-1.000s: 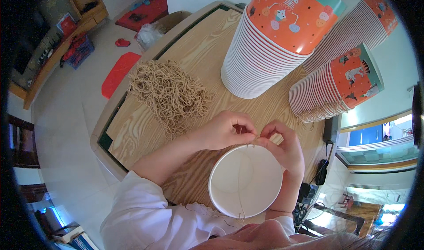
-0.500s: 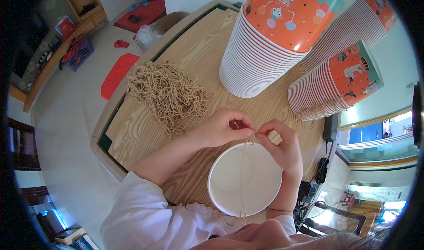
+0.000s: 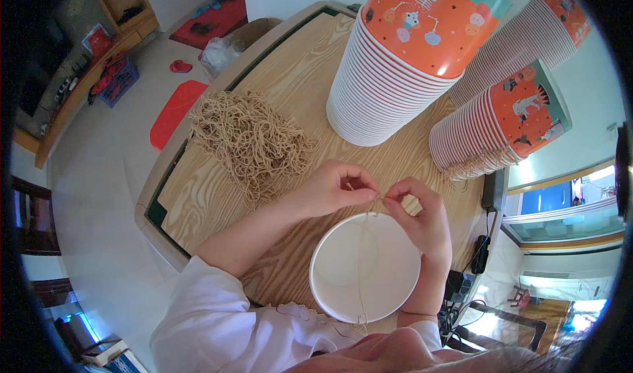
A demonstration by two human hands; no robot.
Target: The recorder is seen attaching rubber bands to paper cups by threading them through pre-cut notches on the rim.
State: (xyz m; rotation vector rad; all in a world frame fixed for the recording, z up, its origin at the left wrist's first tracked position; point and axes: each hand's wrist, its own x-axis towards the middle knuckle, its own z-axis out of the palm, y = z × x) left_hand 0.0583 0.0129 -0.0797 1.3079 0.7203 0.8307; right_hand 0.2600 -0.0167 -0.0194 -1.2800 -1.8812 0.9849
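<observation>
A white paper bucket [image 3: 343,274] stands mouth up on the table close to my body. A thin tan cord [image 3: 361,267] stretches across its mouth from the near rim to the far rim. Just beyond the far rim, my left hand [image 3: 343,188] pinches the cord's end between thumb and forefinger. My right hand [image 3: 422,215] pinches the same cord from the other side, fingertips almost touching the left ones. A loose heap of tan cord pieces [image 3: 250,142] lies left of my hands.
A tall stack of orange-printed paper buckets [image 3: 395,76] rises beyond my hands. To its right stand a shorter stack [image 3: 481,129], with cords hanging on it, and another stack [image 3: 521,43] behind. The wooden table [image 3: 290,56] has a raised edge on the left.
My left fingertips have shifted very slightly left, away from the right ones. The bucket and both hands otherwise stay in nearly the same place.
</observation>
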